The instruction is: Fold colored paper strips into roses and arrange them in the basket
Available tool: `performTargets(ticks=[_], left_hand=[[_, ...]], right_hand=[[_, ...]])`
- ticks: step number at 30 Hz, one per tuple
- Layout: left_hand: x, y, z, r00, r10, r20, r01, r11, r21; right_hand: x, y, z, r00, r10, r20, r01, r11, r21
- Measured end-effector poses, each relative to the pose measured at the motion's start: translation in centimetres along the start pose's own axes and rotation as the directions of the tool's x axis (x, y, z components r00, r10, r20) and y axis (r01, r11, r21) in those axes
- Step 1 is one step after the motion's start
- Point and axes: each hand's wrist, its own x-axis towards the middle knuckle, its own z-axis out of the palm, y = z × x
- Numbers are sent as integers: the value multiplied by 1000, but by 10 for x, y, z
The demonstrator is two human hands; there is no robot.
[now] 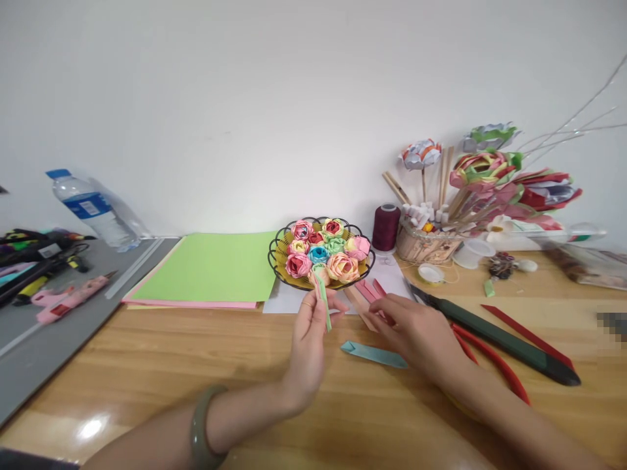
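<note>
While the left hand (309,321) is raised just in front of the basket: its thumb and fingers pinch a folded green-and-peach strip (322,301), held nearly upright; a bracelet (200,424) circles the wrist.
Right hand (416,326): palm down, fingers bent over pink paper strips (365,288); whether they grip one cannot be told.
Blue strip (373,353): lying on the wooden table (206,365), between the two forearms, one end folded to a point.
Basket (271,260): black-rimmed, beyond the hands, filled with rolled paper flowers (343,267) in pink, red, yellow, green and blue.
Paper sheets (210,267): a stack left of the basket, light green on top.
Thread spool (386,228): dark maroon, upright, right of the basket.
Green-handled tool (499,336): right of the right hand, beside a red strip (531,336).
Grey mat (98,313): far left, with a water bottle (93,207) leaning against the wall.
</note>
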Motion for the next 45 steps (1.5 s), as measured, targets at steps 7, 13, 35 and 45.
performTargets(ticks=[7, 13, 35, 45], left_hand=[[1, 0, 0, 1000, 19, -13, -19, 1000, 14], [1, -1, -1, 1000, 2, -24, -2, 1000, 3], [1, 1, 5, 994, -99, 55, 104, 990, -96], [4, -1, 3, 997, -62, 39, 64, 996, -58]], right_hand=[[-4, -6, -16, 915, -215, 340, 97, 938, 333], [-2, 2, -24, 888, -248, 388, 75, 909, 410], [7, 12, 8, 993, 85, -84, -99, 980, -175], [3, 6, 25, 994, 96, 59, -87, 987, -134]])
